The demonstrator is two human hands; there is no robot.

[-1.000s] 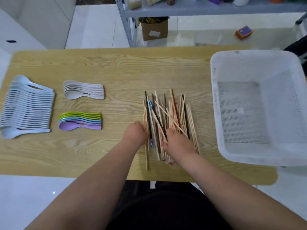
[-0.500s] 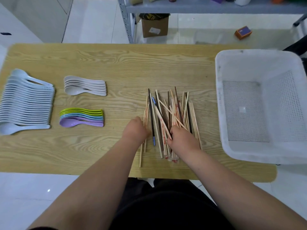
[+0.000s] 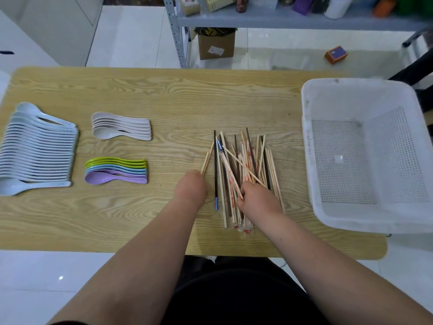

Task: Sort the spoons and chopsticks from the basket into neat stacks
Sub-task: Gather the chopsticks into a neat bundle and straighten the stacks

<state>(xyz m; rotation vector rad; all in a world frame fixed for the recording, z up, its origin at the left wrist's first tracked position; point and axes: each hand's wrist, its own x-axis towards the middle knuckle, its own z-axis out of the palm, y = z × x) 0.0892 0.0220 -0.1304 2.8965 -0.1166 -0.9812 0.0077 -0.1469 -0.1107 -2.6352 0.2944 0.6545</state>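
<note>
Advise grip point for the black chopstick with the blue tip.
Pinch the black chopstick by its blue tip, from above and near-left. It lies flat at the pile's left edge; that end is clear between the left hand, holding pale chopsticks, and the right hand, pinching one pile stick. Others crowd its right side.

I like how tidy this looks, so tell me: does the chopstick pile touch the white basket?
Apart. The head view shows a strip of bare table between the chopstick pile and the white basket.
</note>
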